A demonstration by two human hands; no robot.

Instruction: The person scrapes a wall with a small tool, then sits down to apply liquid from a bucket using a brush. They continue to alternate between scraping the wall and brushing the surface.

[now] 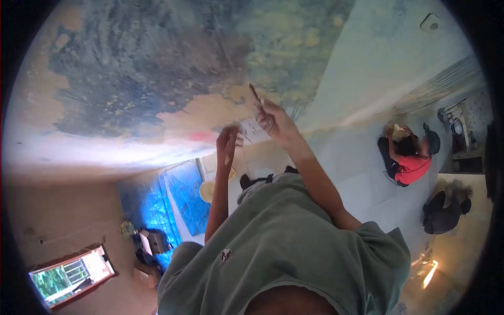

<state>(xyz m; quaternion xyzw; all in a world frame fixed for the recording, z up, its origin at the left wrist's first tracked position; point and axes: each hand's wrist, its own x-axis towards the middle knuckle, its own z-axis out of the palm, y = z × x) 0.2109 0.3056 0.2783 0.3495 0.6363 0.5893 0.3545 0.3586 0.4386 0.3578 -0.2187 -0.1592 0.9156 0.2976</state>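
In my right hand [274,122] is a thin paintbrush [254,91], its dark tip pointing up against the wall painting [205,68]. The fingers are closed around the handle. My left hand [229,144] is raised beside it, lower and to the left, with its fingers curled inward. A pale patch with dark marks [253,132] shows between the two hands, right at the left fingertips; I cannot tell whether the left hand holds it. The painting has mottled blue-grey, green and ochre areas, with bare tan patches just above my hands.
A person in a red top [412,167] sits on the floor at the right, holding something pale. Another person in dark clothes [443,212] is behind them. Blue sheeting [184,197] and yellowish tubs [207,191] lie at the left, near boxes [146,274] and a window [73,275].
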